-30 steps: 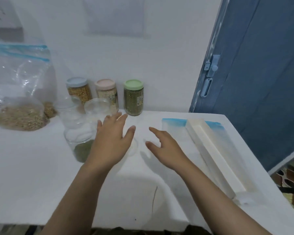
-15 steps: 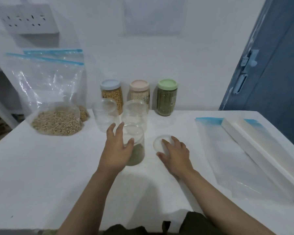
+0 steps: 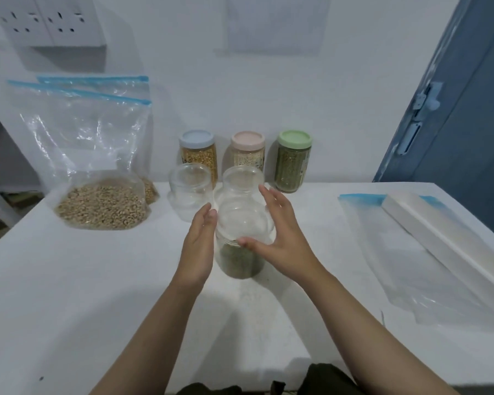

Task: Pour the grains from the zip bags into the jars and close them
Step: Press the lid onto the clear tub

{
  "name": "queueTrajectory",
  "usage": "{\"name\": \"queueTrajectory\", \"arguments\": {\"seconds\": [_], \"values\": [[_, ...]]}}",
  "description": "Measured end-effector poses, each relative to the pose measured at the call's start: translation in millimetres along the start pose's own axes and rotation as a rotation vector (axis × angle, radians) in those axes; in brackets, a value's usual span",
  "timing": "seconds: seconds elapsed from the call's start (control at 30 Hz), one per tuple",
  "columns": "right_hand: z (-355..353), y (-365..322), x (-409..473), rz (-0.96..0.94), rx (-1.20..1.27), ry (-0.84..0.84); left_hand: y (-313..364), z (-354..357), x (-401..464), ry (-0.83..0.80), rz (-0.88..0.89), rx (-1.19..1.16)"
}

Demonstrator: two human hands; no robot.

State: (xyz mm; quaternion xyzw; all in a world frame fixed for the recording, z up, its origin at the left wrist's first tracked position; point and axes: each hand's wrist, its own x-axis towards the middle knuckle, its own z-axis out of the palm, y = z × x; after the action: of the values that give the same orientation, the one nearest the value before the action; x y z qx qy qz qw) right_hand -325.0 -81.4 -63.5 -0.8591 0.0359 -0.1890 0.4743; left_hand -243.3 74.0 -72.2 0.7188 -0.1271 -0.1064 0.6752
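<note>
Leaning against the pale wall at the far left, a zip bag (image 3: 97, 181) with a blue seal holds a heap of tan grains, with a second bag (image 3: 97, 81) behind it under a white socket strip (image 3: 49, 21). On the white table (image 3: 69, 295) stand two empty clear jars (image 3: 190, 192). Behind them are three filled jars with blue (image 3: 197, 155), pink (image 3: 247, 152) and green (image 3: 293, 161) lids; their labels are too small to read. At the centre, the left hand (image 3: 197, 252) rests flat-fingered against the side of a clear jar (image 3: 240, 252) partly filled with green grains. The right hand (image 3: 280, 235), thumb and fingers spread, holds a clear lid (image 3: 244, 223) on its mouth. Rightward, an empty zip bag (image 3: 411, 266) lies flat under a long white box (image 3: 445, 238), beside a blue door (image 3: 468, 109).
</note>
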Motion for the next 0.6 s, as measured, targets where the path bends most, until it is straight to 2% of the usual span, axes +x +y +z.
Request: {"name": "queueTrajectory", "arguments": {"seconds": [0.1,0.27,0.47,0.6], "values": [[12.3,0.3,1.9,0.055,0.057,0.018,-7.1,-2.5,0.2,-0.040,-0.014,-0.018],[33.8,3.9,-1.7,0.265,0.378,0.084,-14.7,-3.0,-2.2,-0.127,0.018,0.017],[45.3,15.2,8.6,0.305,0.439,0.154,-24.0,3.5,3.7,-0.120,0.102,0.168],[44.8,11.1,12.1,0.335,0.498,0.206,-21.0,5.3,7.4,-0.106,0.083,0.202]]}}
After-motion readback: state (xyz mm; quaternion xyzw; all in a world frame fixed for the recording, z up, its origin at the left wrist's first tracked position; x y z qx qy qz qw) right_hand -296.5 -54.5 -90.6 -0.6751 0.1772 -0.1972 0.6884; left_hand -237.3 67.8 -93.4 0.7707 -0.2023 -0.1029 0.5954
